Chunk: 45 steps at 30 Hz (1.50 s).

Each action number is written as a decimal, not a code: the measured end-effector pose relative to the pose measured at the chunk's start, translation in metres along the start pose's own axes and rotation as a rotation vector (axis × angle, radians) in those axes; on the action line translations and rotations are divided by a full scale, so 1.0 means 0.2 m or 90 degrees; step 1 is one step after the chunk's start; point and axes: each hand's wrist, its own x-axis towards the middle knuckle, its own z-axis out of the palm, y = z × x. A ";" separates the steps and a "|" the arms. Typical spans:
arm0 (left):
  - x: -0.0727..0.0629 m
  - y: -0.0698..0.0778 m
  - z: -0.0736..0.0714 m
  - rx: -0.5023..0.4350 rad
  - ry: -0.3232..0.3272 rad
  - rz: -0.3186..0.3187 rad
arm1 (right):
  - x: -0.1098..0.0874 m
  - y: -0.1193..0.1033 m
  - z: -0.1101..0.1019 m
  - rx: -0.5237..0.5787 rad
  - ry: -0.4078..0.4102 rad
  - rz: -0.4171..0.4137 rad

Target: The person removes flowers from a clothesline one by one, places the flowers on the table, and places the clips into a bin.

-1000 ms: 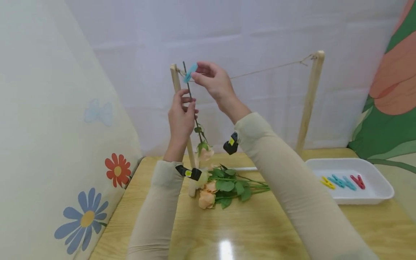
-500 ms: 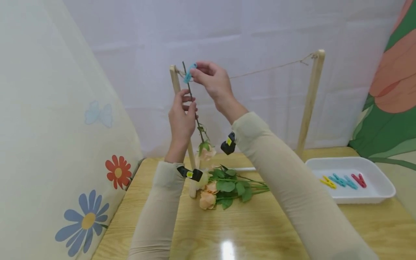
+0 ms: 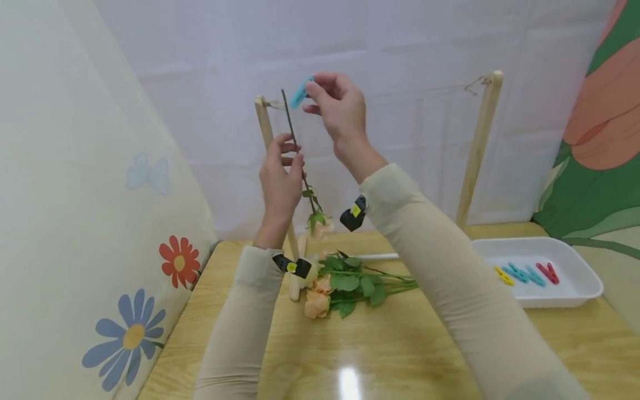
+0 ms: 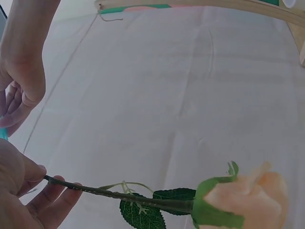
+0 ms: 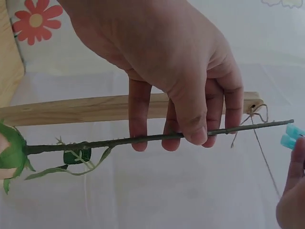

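Observation:
Upside down, a peach rose (image 3: 322, 226) hangs from my left hand (image 3: 281, 180), which pinches its dark stem (image 5: 114, 142) between thumb and fingers. The stem's cut end points up beside the left post's twine knot (image 5: 257, 113). My right hand (image 3: 342, 108) pinches a light blue clothespin (image 3: 301, 93) just right of the stem tip, and the two stand apart in the head view. In the right wrist view the clothespin's end (image 5: 289, 137) is close to the stem tip. Thin twine (image 4: 62, 74) runs behind both hands.
Two wooden posts (image 3: 479, 150) carry the twine. More roses (image 3: 317, 304) with green leaves (image 3: 345, 282) lie on the wooden table (image 3: 400, 350) by the left post's foot. At right, a white tray (image 3: 585, 289) holds several clothespins (image 3: 520, 273).
My right hand has lifted the clothespin up and right, away from the stem and twine it overlapped before. The left hand and rose have barely moved.

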 end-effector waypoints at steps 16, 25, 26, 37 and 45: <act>-0.12 0.04 -0.02 0.076 -0.100 0.092 | -0.19 -0.09 -0.36 -0.082 -0.240 -0.075; -0.21 0.05 0.00 0.118 -0.179 0.130 | -0.29 -0.09 -0.69 -0.181 -0.227 -0.027; -0.22 0.05 0.01 0.124 -0.187 0.142 | -0.30 -0.08 -0.73 -0.207 -0.225 -0.020; -0.36 0.11 0.05 0.269 -0.276 0.290 | -0.47 0.02 -1.05 -0.334 -0.203 0.028; -0.46 0.13 0.08 0.301 -0.316 0.293 | -0.57 0.05 -1.20 -0.367 -0.183 0.059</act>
